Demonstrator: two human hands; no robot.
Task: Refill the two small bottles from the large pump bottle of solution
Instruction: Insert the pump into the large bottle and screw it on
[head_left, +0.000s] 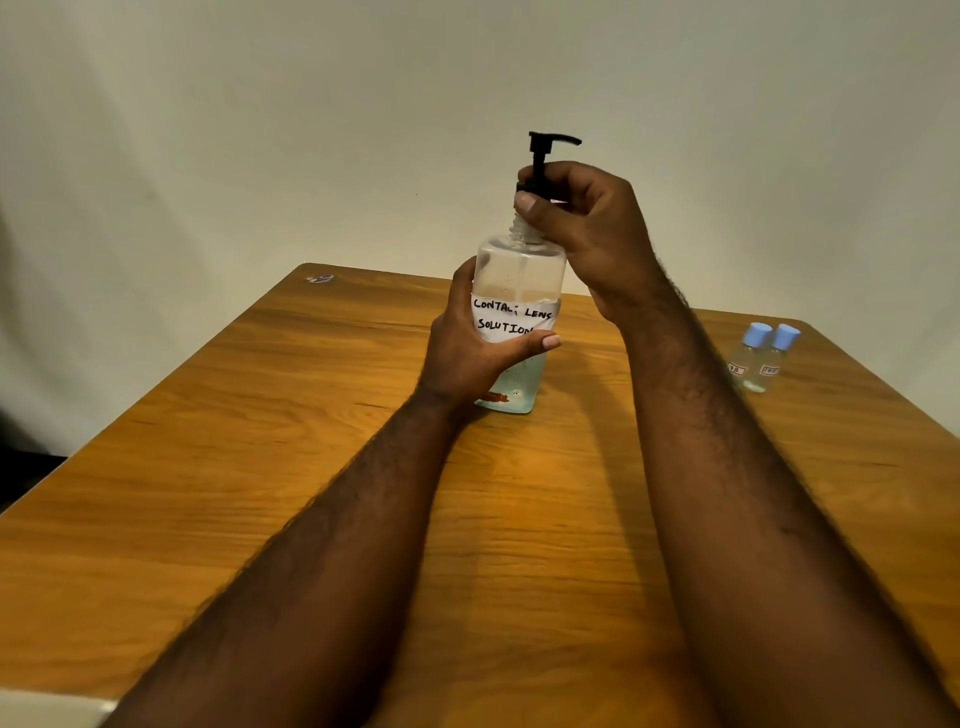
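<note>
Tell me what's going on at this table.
A person is working on the large pump bottle, which stands on the wooden table. The left hand grips its body around the handwritten label. The right hand grips the black pump at the neck. Bare thread shows below it, so the pump looks unscrewed or lifted. The small bottles, one beside the other, stand at the right, blue caps on, untouched.

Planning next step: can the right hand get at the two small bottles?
Probably yes, once it lets go: the right hand grips the pump, and nothing stands between it and the small bottles.
</note>
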